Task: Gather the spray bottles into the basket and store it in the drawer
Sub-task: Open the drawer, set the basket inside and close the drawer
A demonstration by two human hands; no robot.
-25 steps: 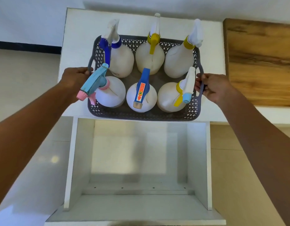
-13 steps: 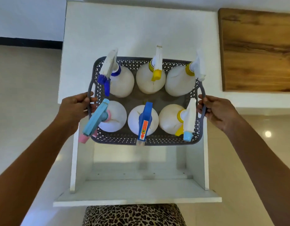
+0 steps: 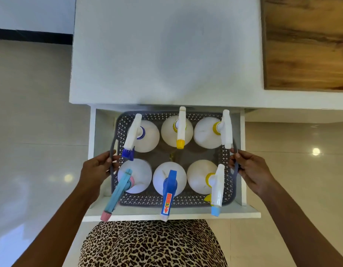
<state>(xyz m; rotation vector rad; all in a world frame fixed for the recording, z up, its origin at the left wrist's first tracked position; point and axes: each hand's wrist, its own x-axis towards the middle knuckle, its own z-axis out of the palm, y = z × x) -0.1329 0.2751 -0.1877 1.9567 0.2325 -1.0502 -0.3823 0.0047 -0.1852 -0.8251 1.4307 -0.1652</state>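
Note:
A grey perforated basket [image 3: 166, 199] sits down inside the open white drawer [image 3: 242, 160]. It holds several white spray bottles in two rows, among them one with a blue trigger [image 3: 169, 191], one with a light blue and pink trigger [image 3: 120, 189] and one with a yellow nozzle [image 3: 180, 130]. My left hand [image 3: 97, 170] grips the basket's left handle. My right hand [image 3: 249, 168] grips the right handle. The front row's nozzles stick out over the drawer front.
The white cabinet top [image 3: 166, 54] lies above the drawer, with a wooden board [image 3: 305, 43] at its right. Glossy tiled floor [image 3: 32, 132] spreads on both sides. Leopard-print clothing [image 3: 151, 245] is right below the drawer front.
Both hands carried the basket off the cabinet top, toward me and down, into the open drawer. The view tilted more steeply downward.

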